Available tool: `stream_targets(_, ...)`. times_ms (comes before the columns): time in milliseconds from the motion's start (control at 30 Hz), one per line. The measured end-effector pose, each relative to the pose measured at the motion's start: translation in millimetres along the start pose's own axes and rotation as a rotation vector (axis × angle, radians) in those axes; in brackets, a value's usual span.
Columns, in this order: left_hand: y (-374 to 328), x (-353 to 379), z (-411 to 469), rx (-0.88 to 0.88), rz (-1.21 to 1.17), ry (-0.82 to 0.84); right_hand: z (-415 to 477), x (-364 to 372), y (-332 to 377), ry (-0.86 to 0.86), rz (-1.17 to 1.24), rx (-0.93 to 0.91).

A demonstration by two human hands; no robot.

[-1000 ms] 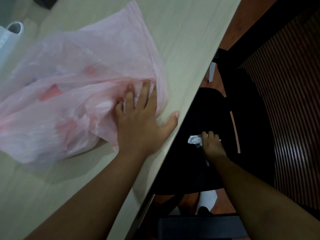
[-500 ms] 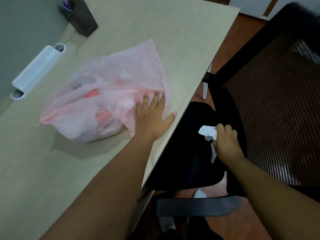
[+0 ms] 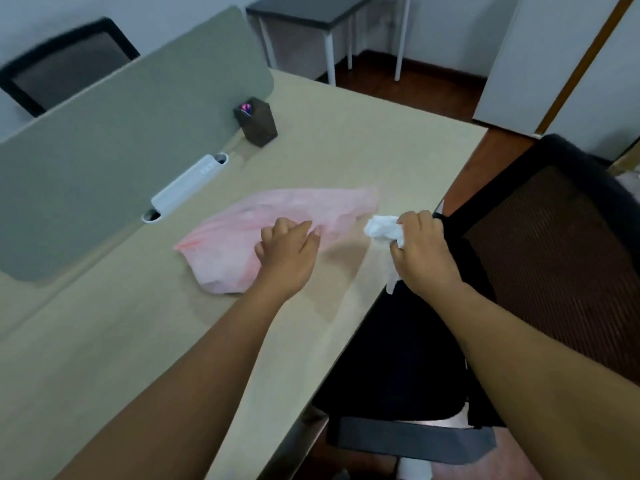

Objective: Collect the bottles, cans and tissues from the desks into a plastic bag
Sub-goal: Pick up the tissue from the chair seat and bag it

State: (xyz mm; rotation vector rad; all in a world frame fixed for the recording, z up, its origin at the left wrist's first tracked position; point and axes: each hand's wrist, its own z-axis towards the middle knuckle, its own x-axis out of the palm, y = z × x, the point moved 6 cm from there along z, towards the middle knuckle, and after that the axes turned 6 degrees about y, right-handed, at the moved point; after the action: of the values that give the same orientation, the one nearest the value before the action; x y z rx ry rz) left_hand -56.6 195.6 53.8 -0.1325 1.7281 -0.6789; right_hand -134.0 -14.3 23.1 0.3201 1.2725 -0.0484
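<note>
Nearest the camera, two bare forearms are reaching forward, the left over the pale wooden desk [image 3: 166,341] and the right over the seat of the black mesh-backed office chair [image 3: 554,258], which is sitting tucked against the desk's edge. The right hand [image 3: 424,249] is closing its fingers round a crumpled white paper tissue [image 3: 381,230], with a loose tail of paper hanging below the fist. It is holding the wad just above the desk's edge and pointing it at the bag, probably so that it can go straight in. The left hand [image 3: 285,252] is lying on the near side of the thin pink plastic bag [image 3: 277,209] with its fingers curled into the film, seemingly bunching a fold of it. I judge that it is pinning the light bag against sliding and getting ready to lift the mouth open. The hands are near each other but not touching, and the tissue is sitting just beside the bag's right end, not yet inside. The bag is lying slumped on the desk, and whatever it is holding is too blurred to name. Farther back, a long white plastic box [image 3: 187,187] and a dark square pen holder [image 3: 258,121] are standing along the grey-green divider panel [image 3: 121,143], out of the way of the work
</note>
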Motion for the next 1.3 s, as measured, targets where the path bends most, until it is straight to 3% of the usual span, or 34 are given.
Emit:
stream_targets(133, 16, -48, -15, 0.057, -0.162, 0.2, 13, -18, 38, -0.062, 0.041, -0.095)
stream_targets(233, 37, -68, -24, 0.006, 0.039, 0.413, 16, -23, 62, 0.015, 0.113, -0.189)
stream_targets(367, 48, -94, -35, -0.106, 0.105, 0.493, 2, -31, 102, 0.084, 0.333, -0.286)
stream_targets(600, 51, -117, -44, -0.12, -0.071, 0.27, -48, -33, 186, -0.072, 0.422, -0.379)
stream_targets(700, 49, -135, -49, -0.042, -0.069, 0.034, -51, -16, 213, 0.011, 0.357, -0.433)
stream_targets(767, 50, -143, -57, -0.01, -0.092, -0.083, -49, 1, 223, 0.161, 0.357, -0.426)
stream_targets(867, 60, -146, -73, 0.014, -0.121, -0.16, -43, 22, 229, 0.318, 0.474, -0.3)
stream_targets(933, 69, -146, -84, 0.01, -0.167, -0.206, -33, 16, 237, 0.353, 0.737, -0.154)
stream_targets(1133, 89, -146, -97, -0.023, -0.328, -0.292, -20, 56, 223, 0.703, 1.306, 0.739)
stream_targets(1200, 92, -150, -95, -0.037, -0.365, -0.313, -16, 74, 209, 0.687, 1.454, 0.829)
stream_targets(1300, 95, -157, -90, -0.069, -0.403, -0.325, -19, 33, 221, 0.696, 1.744, 0.85)
